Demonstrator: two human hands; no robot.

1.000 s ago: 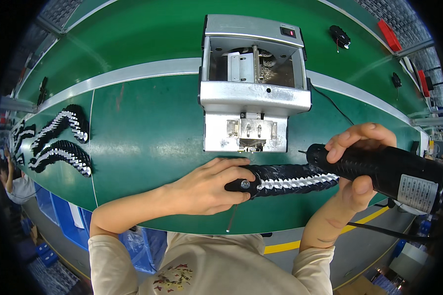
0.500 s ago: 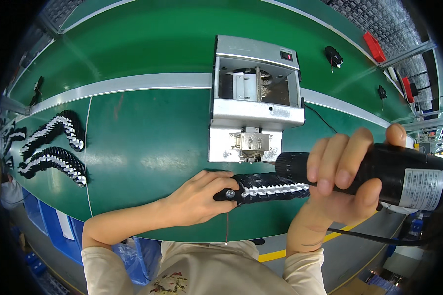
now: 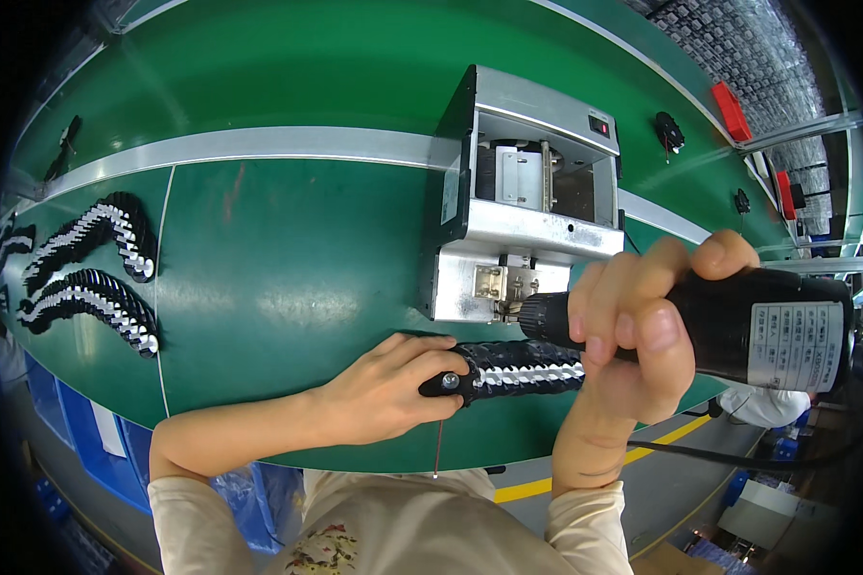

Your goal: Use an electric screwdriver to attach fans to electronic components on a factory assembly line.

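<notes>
My right hand (image 3: 638, 331) is wrapped around a black electric screwdriver (image 3: 714, 331), which lies nearly level and points left. Its tip end is at the front outlet of a silver screw feeder (image 3: 527, 220); whether the bit touches a screw is too small to tell. Closed around the left end of a row of black parts (image 3: 523, 366) with a white toothed strip along it is my left hand (image 3: 388, 388). A round screw head shows on the end part, and a thin reddish wire (image 3: 438, 446) hangs off it toward me. My right forearm hides the row's far right end.
Curved rows of similar black parts (image 3: 91, 302) lie at the left of the green bench (image 3: 288, 240). A metal rail (image 3: 288, 142) crosses behind. One black part (image 3: 669, 132) and a red bin (image 3: 731, 110) sit at the far right. Blue bins (image 3: 96, 436) stand below the bench's left edge.
The screwdriver's tip has come up to the feeder's front outlet, and my right index finger has curled in. My left hand keeps its hold. The whole view has shifted slightly.
</notes>
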